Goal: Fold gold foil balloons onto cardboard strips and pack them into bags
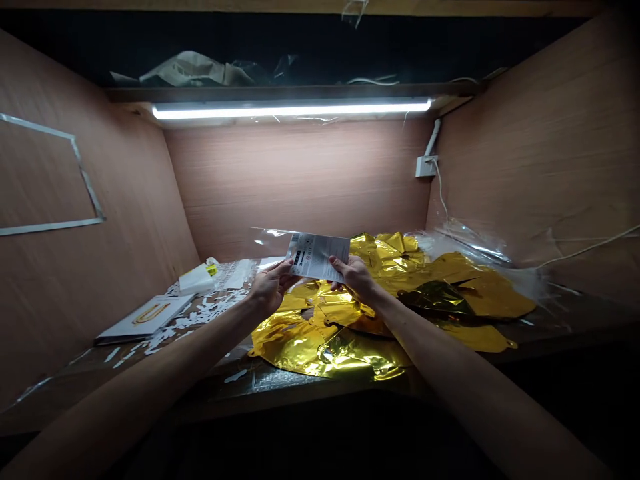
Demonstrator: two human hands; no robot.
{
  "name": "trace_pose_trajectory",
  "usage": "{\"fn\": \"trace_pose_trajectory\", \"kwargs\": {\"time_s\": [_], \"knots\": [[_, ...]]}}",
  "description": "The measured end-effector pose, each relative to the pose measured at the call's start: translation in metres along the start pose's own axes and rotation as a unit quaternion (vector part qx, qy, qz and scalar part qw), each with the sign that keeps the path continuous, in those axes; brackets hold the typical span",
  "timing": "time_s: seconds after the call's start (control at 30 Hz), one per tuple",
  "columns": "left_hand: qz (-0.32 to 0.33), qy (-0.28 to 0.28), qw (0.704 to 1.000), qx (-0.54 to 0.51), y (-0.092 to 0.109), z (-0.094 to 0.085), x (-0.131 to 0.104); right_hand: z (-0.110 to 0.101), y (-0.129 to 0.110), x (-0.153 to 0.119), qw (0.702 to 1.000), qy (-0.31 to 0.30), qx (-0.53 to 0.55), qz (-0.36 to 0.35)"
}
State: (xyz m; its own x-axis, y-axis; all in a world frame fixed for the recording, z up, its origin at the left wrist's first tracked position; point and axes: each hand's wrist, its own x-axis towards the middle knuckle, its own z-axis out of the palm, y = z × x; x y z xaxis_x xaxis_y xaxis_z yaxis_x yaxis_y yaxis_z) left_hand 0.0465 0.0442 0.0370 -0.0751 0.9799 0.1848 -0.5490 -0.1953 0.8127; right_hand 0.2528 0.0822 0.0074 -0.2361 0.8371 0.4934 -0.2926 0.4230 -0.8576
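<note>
Both my hands grip a printed card in a clear plastic sleeve point(317, 259), raised above the bench. My left hand point(273, 285) pinches its lower left part, and my right hand point(353, 275) holds the right end with the thumb on top. The sleeve's clear end sticks out to the left. Shiny gold foil balloons point(330, 350), lying flat and overlapping, spread beneath and to the right of my hands. White paper-like pieces point(200, 319) are scattered left of my left forearm.
A stack of white cards with a gold U point(150, 315) lies at the left. Behind it sits a white packet point(197, 279). Clear plastic bags point(470, 243) lie at the back right. A lit tube point(293, 110) hangs under the shelf; a cable point(590, 248) runs along the right wall.
</note>
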Motion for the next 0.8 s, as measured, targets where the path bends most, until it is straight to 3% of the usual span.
{"fn": "trace_pose_trajectory", "kwargs": {"time_s": [0.13,0.37,0.57,0.8], "knots": [[0.042,0.038,0.998,-0.023,0.006,-0.001,0.012,0.006,-0.004,-0.005,0.998,-0.055,-0.008,0.029],[0.061,0.054,0.994,-0.066,0.021,-0.006,0.022,0.001,-0.008,-0.005,0.997,0.004,-0.067,-0.032],[0.074,0.050,0.990,-0.110,0.013,0.004,0.015,0.007,-0.003,-0.004,0.996,0.022,-0.080,-0.043],[0.056,0.064,0.990,-0.108,-0.002,0.001,0.013,0.019,0.000,-0.007,0.994,0.003,-0.104,-0.033]]}}
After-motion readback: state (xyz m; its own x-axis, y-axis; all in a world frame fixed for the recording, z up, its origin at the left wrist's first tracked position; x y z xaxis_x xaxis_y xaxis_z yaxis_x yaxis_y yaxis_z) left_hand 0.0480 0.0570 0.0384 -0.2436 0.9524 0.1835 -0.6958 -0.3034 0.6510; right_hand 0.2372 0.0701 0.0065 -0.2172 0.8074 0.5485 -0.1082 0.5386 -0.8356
